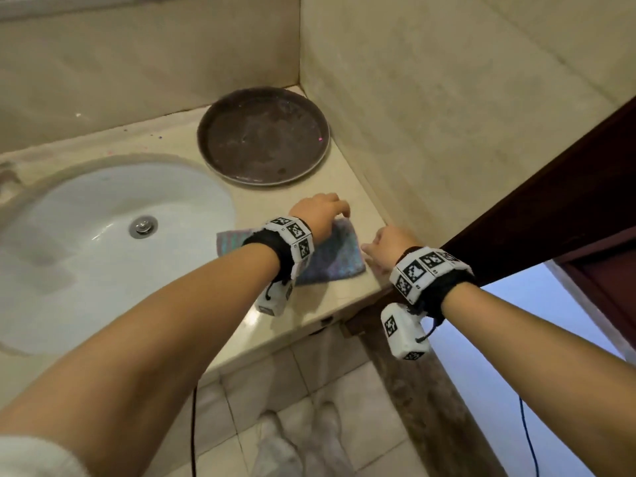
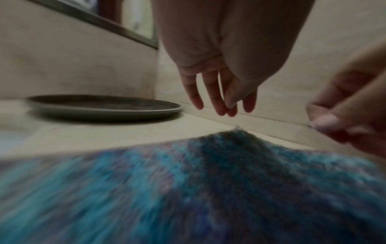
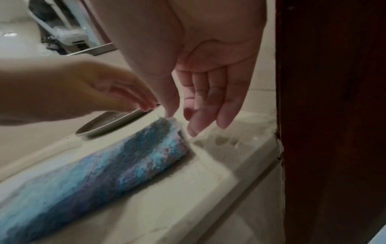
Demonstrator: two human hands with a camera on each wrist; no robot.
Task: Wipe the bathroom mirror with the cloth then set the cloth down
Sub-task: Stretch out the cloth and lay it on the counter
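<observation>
A blue and purple cloth point(image 1: 339, 258) lies flat on the beige counter point(image 1: 309, 315), right of the sink. My left hand point(image 1: 321, 211) hovers over its far corner, and in the left wrist view its fingers point(image 2: 219, 105) hang relaxed, just clear of the cloth point(image 2: 208, 181). My right hand point(image 1: 383, 246) is at the cloth's right edge with its fingers point(image 3: 208, 105) straight and pointing down. Its thumb tip sits right by the corner of the cloth point(image 3: 129, 156); I cannot tell whether it touches. Neither hand holds anything. The mirror point(image 2: 135, 18) shows above the back wall.
A round dark tray point(image 1: 263, 136) sits in the counter's back corner. The white sink point(image 1: 86, 249) is to the left. A tiled wall point(image 1: 430, 115) and a dark wooden door frame point(image 1: 550, 208) close off the right side. The counter's front edge drops to the tiled floor point(image 1: 309, 407).
</observation>
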